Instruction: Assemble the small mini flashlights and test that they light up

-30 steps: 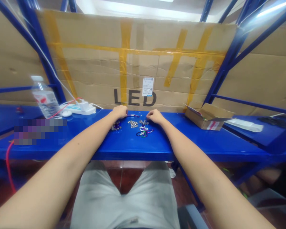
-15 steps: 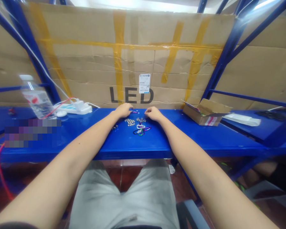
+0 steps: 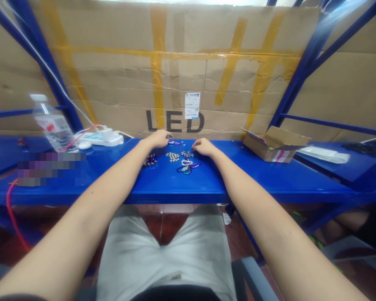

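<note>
A slim purple piece lies on the blue table, at the middle of the frame. The left hand is just beside its left end, palm down, fingers bent and pointing right. Whether the fingertips touch the piece cannot be determined; the grip is partly hidden by the hand itself.

The right hand rests a little right of centre, fingers curled, thumb and forefinger close together. The gap is narrow; whether anything is held there cannot be told.

Between and below the hands are small loose parts: a group of silvery pieces at centre, a second group of small metal parts to its right, near the right hand, and, beneath these, overlapping coloured carabiners. Dark purple cylinders lie beside the left forearm, partly covered by it.

Further out, a power strip and a clear bottle stand at mid-left. An open cardboard box sits at mid-right, a white packet beyond it. A taped cardboard panel marked LED fills the upper frame.
</note>
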`<action>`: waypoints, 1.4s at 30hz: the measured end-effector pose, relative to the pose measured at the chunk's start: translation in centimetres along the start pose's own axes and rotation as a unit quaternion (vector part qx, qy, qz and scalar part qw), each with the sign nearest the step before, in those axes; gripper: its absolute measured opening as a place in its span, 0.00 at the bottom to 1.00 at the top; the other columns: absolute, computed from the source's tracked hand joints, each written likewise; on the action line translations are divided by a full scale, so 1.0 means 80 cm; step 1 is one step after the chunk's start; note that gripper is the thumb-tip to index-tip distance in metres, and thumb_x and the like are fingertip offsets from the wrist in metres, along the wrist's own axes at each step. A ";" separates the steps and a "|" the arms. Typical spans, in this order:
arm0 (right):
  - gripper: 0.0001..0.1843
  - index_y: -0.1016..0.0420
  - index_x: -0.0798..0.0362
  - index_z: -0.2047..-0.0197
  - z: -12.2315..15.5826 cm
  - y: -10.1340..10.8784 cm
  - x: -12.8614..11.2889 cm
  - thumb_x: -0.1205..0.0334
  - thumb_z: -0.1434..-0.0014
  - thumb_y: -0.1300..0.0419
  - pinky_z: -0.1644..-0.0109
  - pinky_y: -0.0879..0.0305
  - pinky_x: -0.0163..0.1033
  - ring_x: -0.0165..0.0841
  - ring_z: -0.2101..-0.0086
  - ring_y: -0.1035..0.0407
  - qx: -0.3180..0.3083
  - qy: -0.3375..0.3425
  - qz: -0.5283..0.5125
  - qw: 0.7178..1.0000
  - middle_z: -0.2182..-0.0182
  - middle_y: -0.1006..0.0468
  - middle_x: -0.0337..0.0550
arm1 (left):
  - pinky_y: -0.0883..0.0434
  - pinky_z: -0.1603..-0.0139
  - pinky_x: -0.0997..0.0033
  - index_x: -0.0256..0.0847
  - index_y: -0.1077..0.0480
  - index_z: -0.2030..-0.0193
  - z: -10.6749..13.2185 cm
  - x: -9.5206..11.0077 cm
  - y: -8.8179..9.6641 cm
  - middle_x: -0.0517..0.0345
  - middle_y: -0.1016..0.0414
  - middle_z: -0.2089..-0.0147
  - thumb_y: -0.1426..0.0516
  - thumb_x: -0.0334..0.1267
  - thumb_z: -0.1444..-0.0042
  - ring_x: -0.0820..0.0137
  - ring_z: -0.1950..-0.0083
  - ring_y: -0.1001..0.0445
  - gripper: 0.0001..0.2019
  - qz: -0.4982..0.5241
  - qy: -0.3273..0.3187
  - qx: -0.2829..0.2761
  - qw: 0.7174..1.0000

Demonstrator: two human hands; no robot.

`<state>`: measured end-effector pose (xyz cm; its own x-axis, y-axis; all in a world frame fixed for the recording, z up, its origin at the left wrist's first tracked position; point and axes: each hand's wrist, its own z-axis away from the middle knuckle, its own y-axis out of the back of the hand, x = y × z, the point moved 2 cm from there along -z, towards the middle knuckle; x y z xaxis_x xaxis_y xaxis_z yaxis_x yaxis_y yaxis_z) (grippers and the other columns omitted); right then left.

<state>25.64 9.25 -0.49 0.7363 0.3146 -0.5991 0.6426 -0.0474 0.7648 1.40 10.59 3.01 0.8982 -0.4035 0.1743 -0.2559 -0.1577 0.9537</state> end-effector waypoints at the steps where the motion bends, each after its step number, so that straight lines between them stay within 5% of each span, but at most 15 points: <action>1: 0.12 0.16 0.58 0.61 0.001 0.000 -0.001 0.76 0.43 0.40 0.51 0.30 0.35 0.36 0.59 0.22 -0.001 0.003 0.002 1.000 0.59 0.15 0.50 | 0.31 0.40 0.67 0.39 0.24 0.41 0.008 -0.005 0.009 0.49 0.21 0.41 0.45 0.34 0.43 0.61 0.43 0.24 0.23 0.004 0.001 0.005 1.000; 3: 0.11 0.16 0.59 0.62 0.002 0.001 -0.002 0.75 0.43 0.40 0.51 0.30 0.35 0.36 0.59 0.22 -0.004 0.006 0.006 1.000 0.59 0.15 0.51 | 0.30 0.44 0.68 0.41 0.20 0.49 0.026 -0.017 0.026 0.51 0.19 0.46 0.44 0.39 0.43 0.62 0.47 0.23 0.18 0.000 0.016 -0.004 1.000; 6: 0.10 0.16 0.59 0.62 0.003 0.001 -0.005 0.74 0.43 0.40 0.52 0.29 0.35 0.36 0.60 0.22 -0.008 0.005 0.009 1.000 0.60 0.15 0.51 | 0.29 0.49 0.68 0.42 0.20 0.54 0.055 -0.032 0.040 0.52 0.18 0.52 0.41 0.48 0.46 0.61 0.51 0.22 0.18 -0.004 0.042 -0.089 0.995; 10: 0.10 0.16 0.58 0.63 0.004 0.001 -0.006 0.74 0.44 0.39 0.52 0.29 0.35 0.36 0.61 0.22 -0.009 0.006 0.005 1.000 0.61 0.15 0.50 | 0.29 0.52 0.70 0.44 0.23 0.50 0.079 -0.033 0.043 0.53 0.19 0.49 0.38 0.60 0.53 0.61 0.50 0.23 0.28 0.025 0.038 -0.219 0.975; 14: 0.09 0.16 0.57 0.65 0.005 0.001 -0.004 0.73 0.46 0.38 0.52 0.29 0.36 0.36 0.62 0.22 -0.011 0.009 0.000 1.000 0.63 0.14 0.49 | 0.30 0.54 0.71 0.46 0.26 0.45 0.083 -0.022 0.040 0.53 0.20 0.47 0.33 0.60 0.61 0.60 0.49 0.23 0.37 0.022 0.027 -0.253 0.967; 17: 0.09 0.17 0.58 0.65 0.006 0.000 -0.004 0.74 0.46 0.39 0.53 0.29 0.36 0.36 0.63 0.23 -0.013 0.010 -0.003 1.000 0.63 0.15 0.50 | 0.29 0.55 0.69 0.43 0.27 0.44 0.082 -0.012 0.035 0.51 0.20 0.49 0.32 0.56 0.61 0.58 0.52 0.22 0.36 0.010 0.032 -0.230 0.973; 19: 0.09 0.17 0.59 0.65 0.006 0.001 -0.006 0.74 0.45 0.39 0.53 0.30 0.36 0.35 0.63 0.23 -0.003 0.010 -0.014 1.000 0.63 0.15 0.50 | 0.29 0.53 0.67 0.42 0.28 0.43 0.079 -0.003 0.032 0.50 0.21 0.48 0.32 0.52 0.58 0.58 0.51 0.23 0.34 0.017 0.016 -0.167 0.986; 24: 0.10 0.18 0.59 0.65 0.017 0.010 -0.034 0.63 0.40 0.40 0.54 0.31 0.37 0.34 0.62 0.26 0.068 0.065 -0.135 0.986 0.65 0.17 0.48 | 0.32 0.41 0.61 0.38 0.33 0.40 0.079 0.042 0.030 0.46 0.29 0.42 0.35 0.46 0.47 0.58 0.43 0.28 0.29 0.043 -0.120 0.128 0.984; 28: 0.13 0.19 0.58 0.63 0.035 0.010 -0.064 0.55 0.43 0.37 0.60 0.33 0.36 0.31 0.67 0.29 -0.031 0.150 -0.261 0.953 0.68 0.19 0.45 | 0.35 0.36 0.59 0.39 0.36 0.40 0.084 0.082 0.022 0.45 0.30 0.41 0.36 0.42 0.43 0.57 0.39 0.31 0.26 0.045 -0.223 0.204 0.952; 31: 0.10 0.22 0.57 0.68 0.043 0.009 -0.073 0.57 0.46 0.35 0.64 0.36 0.35 0.29 0.71 0.32 -0.046 0.168 -0.273 0.946 0.74 0.23 0.40 | 0.33 0.38 0.61 0.39 0.38 0.38 0.084 0.092 0.016 0.44 0.31 0.40 0.35 0.42 0.44 0.59 0.41 0.30 0.30 0.068 -0.248 0.211 0.943; 33: 0.08 0.23 0.57 0.69 0.043 0.010 -0.072 0.60 0.45 0.36 0.66 0.37 0.34 0.28 0.72 0.33 -0.033 0.149 -0.269 0.951 0.76 0.24 0.39 | 0.31 0.42 0.63 0.39 0.41 0.34 0.081 0.084 0.015 0.43 0.32 0.38 0.34 0.43 0.44 0.61 0.44 0.28 0.34 0.091 -0.216 0.214 0.948; 35: 0.06 0.24 0.57 0.69 0.041 0.011 -0.069 0.63 0.45 0.37 0.67 0.38 0.33 0.28 0.73 0.33 -0.018 0.125 -0.261 0.957 0.76 0.24 0.39 | 0.30 0.44 0.63 0.38 0.38 0.36 0.076 0.068 0.015 0.43 0.30 0.39 0.38 0.42 0.40 0.63 0.48 0.26 0.28 0.091 -0.155 0.206 0.962; 38: 0.04 0.23 0.57 0.65 0.037 0.013 -0.065 0.67 0.44 0.38 0.69 0.38 0.33 0.28 0.73 0.32 -0.004 0.108 -0.264 0.959 0.73 0.22 0.41 | 0.31 0.43 0.63 0.39 0.24 0.52 0.071 0.042 0.008 0.48 0.21 0.50 0.45 0.36 0.36 0.61 0.47 0.25 0.10 0.011 -0.081 0.097 0.992; 42: 0.08 0.23 0.57 0.60 0.037 0.010 -0.065 0.70 0.44 0.40 0.68 0.35 0.32 0.29 0.71 0.29 -0.018 0.105 -0.272 0.957 0.69 0.19 0.43 | 0.29 0.48 0.65 0.41 0.20 0.58 0.070 0.026 -0.004 0.50 0.17 0.53 0.43 0.33 0.42 0.59 0.49 0.21 0.10 -0.022 -0.007 -0.028 0.999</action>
<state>22.94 4.73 2.56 0.2347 0.4665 -0.8528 0.9075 0.2092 0.3642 1.34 4.74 1.66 0.9026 -0.4108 0.1284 -0.1950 -0.1243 0.9729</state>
